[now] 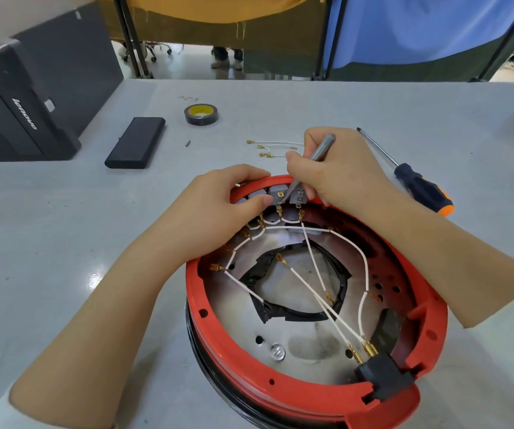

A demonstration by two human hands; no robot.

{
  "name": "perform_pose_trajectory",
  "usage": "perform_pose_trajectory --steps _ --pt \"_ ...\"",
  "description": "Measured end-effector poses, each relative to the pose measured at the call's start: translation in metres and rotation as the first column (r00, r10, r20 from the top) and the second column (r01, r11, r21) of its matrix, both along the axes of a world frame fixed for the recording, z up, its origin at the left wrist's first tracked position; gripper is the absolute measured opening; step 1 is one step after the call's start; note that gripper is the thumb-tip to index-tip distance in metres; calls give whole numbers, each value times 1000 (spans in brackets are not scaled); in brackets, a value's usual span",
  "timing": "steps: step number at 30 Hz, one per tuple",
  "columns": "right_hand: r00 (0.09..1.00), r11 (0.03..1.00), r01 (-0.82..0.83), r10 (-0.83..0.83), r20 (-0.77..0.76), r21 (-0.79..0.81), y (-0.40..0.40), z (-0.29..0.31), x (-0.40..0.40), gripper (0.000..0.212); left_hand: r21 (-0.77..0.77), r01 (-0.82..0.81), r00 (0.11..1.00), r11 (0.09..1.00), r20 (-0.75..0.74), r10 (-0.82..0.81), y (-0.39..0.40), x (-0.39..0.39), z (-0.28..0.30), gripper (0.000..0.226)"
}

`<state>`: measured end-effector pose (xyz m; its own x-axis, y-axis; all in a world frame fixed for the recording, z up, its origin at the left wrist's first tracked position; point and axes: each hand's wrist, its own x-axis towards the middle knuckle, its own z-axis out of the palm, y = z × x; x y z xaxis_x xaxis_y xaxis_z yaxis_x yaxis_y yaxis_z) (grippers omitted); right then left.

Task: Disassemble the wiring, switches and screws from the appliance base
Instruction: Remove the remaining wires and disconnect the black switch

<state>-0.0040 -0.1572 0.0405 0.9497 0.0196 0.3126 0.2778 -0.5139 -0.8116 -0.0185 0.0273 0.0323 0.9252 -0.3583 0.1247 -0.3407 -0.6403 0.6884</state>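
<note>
Red appliance base (215,351) sits upside down on grey table (64,243), nearest the camera, black rim under it. Black plug socket (384,379) at its near edge, brass-tipped white wires (317,295) running from it across the metal floor, past a ring of black tape (280,315), up to a row of grey switches (277,195) along the far rim. Left hand (218,209) curls over that rim, thumb pressing a switch, fingers wrapped around the red edge. Right hand (339,171) pinches a grey metal tool (319,153) like a pen, tip down between two switches; exact contact point hidden. Beyond the base: loose white wires (276,147) with brass terminals just behind the right hand, screwdriver (416,184) with black-orange handle to the right, black flat case (136,142) and roll of black tape with yellow core label (201,113) further left, label text unreadable. Far left, black box (17,103) marked "lenovo". Cloth screens, yellow (218,7) and blue (419,26), at the back.
</note>
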Motion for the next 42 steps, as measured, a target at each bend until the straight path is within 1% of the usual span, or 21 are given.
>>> perform_pose_trajectory --steps 5,11,13,16,19,25,28,34,39,42 --pt "998 1000 -5 6 -63 23 0 2 1 34 7 -1 1000 1000 5 1 0 1 -2 31" --pt "989 1000 -3 3 -150 0 1 9 5 33 15 1 1000 1000 16 -1 -1 2 -2 31" --pt "988 1000 -2 2 -154 -3 2 9 6 32 14 2 1000 1000 14 -2 -1 1 -2 31" --pt "991 1000 10 -11 -131 -5 2 8 6 32 2 0 1000 1000 5 0 0 1 -2 31" --pt "995 998 22 -27 -98 -51 2 6 5 32 -1 1 1000 1000 3 -1 -1 0 -1 31" --pt "997 996 72 -70 38 -58 0 2 -2 31 -4 -3 1000 1000 -6 3 -2 0 -1 32" --pt "996 994 71 -67 52 -85 1 0 -1 32 -10 -4 1000 1000 -8 4 -2 0 0 32" --pt "999 998 44 -44 -14 -44 2 1 2 34 -5 -4 1000 1000 2 4 -1 0 -1 34" --pt "995 997 11 -18 -95 -82 3 7 5 31 13 -4 1000 1000 11 4 -1 0 -1 35" --pt "994 993 -11 -2 -113 -115 5 8 5 32 13 -2 1000 1000 14 1 -1 0 0 36"
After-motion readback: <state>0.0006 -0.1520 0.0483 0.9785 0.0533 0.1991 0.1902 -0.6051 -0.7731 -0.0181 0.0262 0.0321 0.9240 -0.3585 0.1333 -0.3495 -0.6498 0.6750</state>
